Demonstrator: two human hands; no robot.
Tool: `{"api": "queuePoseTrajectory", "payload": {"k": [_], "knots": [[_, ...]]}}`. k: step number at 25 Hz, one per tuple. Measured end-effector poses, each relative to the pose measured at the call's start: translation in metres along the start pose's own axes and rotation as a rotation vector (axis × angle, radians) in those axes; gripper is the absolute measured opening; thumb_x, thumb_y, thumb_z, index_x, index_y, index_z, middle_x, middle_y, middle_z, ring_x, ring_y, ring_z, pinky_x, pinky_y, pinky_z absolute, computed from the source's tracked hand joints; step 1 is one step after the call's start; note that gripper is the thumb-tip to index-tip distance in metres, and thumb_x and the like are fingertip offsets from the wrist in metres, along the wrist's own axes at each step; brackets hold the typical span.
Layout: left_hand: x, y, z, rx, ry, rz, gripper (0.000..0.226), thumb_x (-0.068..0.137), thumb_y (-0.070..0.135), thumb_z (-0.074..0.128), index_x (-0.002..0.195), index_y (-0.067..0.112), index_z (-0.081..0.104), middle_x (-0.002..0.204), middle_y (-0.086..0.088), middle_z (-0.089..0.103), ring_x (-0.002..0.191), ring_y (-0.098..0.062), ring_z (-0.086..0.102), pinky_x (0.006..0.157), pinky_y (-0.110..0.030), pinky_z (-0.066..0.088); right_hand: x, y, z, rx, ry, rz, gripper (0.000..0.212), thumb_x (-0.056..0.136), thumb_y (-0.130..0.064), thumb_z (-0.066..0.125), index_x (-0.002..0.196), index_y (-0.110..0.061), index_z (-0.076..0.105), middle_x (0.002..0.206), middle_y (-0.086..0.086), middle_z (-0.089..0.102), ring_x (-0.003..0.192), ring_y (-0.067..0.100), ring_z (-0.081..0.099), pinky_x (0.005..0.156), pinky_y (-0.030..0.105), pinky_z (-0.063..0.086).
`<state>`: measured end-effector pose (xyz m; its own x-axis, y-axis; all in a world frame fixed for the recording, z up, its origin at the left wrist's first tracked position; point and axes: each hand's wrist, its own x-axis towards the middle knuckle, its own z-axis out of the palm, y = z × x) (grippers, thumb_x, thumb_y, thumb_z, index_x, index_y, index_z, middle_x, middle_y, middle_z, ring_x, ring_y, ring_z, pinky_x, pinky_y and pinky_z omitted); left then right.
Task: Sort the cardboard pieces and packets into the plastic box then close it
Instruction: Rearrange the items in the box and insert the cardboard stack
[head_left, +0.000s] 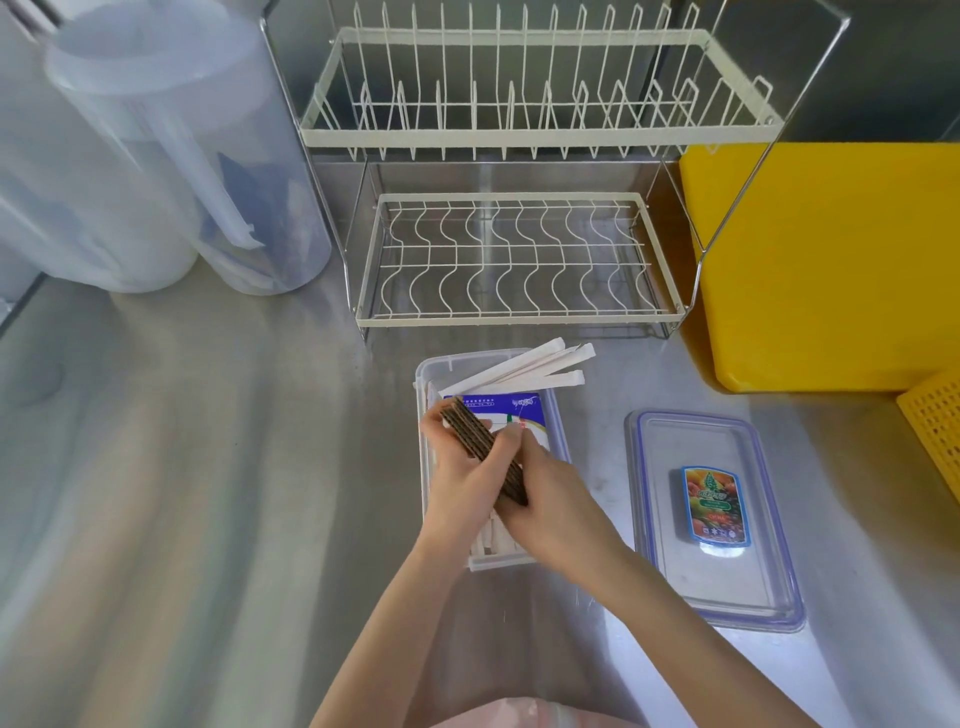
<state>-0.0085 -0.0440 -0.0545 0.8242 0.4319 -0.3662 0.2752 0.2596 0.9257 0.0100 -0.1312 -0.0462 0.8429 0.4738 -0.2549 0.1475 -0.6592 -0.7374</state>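
Observation:
A clear plastic box (425, 371) stands on the steel counter in front of me. A blue and white packet (519, 410) lies inside it, and several long white packets (524, 370) rest slanted across its far right rim. A stack of brown cardboard pieces (480, 440) is held on edge over the box. My left hand (457, 478) grips the stack from the left and my right hand (550, 493) presses it from the right. More white packets (496, 543) show in the near end of the box. The box's lid (714, 514), with a colourful label, lies flat to the right.
A white two-tier wire dish rack (519, 260) stands behind the box. A yellow board (831, 270) and a yellow perforated basket (935, 426) are at the right. Clear plastic jugs (171, 166) stand at the back left. Bare steel counter (208, 467) lies to the left.

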Motion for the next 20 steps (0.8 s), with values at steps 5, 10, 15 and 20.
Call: {"api": "queuePoseTrajectory", "payload": {"k": [5,10,15,20], "knots": [[0.010,0.004,-0.012,0.050,-0.160,0.067,0.032,0.088,0.028,0.053,0.117,0.028,0.040,0.111,0.000,0.059,0.099,-0.010,0.058,0.086,-0.021,0.047,0.000,0.018,-0.016,0.154,0.056,0.084,0.030,0.087,-0.020,0.050,0.115,-0.026,0.044,0.066,-0.016,0.052,0.051,0.000,0.052,0.040,0.008,0.038],[0.044,-0.001,-0.029,0.914,-0.149,0.391,0.065,0.079,0.039,0.063,0.134,0.021,0.032,0.139,0.000,0.038,0.127,-0.017,0.036,0.100,-0.022,0.039,0.004,0.037,-0.036,0.265,0.192,0.162,0.032,0.088,-0.015,0.052,0.118,-0.016,0.041,0.076,-0.021,0.045,0.066,-0.004,0.048,0.043,0.002,0.039],[0.071,-0.012,-0.027,1.522,-0.327,0.416,0.087,0.076,0.055,0.059,0.142,0.019,0.015,0.153,-0.004,0.021,0.141,-0.026,0.013,0.116,-0.050,-0.001,0.002,0.045,-0.037,0.394,0.206,0.226,0.030,0.088,-0.015,0.051,0.116,-0.017,0.042,0.096,0.001,0.059,0.083,0.005,0.056,0.056,0.013,0.037],[0.072,-0.018,-0.028,1.584,-0.290,0.441,0.079,0.080,0.050,0.057,0.141,0.019,0.018,0.145,-0.006,0.032,0.139,-0.026,0.022,0.114,-0.051,-0.009,-0.002,0.047,-0.033,0.456,0.170,0.268,0.032,0.088,-0.015,0.052,0.118,-0.013,0.042,0.098,0.002,0.058,0.079,-0.002,0.052,0.048,-0.002,0.040]]}}
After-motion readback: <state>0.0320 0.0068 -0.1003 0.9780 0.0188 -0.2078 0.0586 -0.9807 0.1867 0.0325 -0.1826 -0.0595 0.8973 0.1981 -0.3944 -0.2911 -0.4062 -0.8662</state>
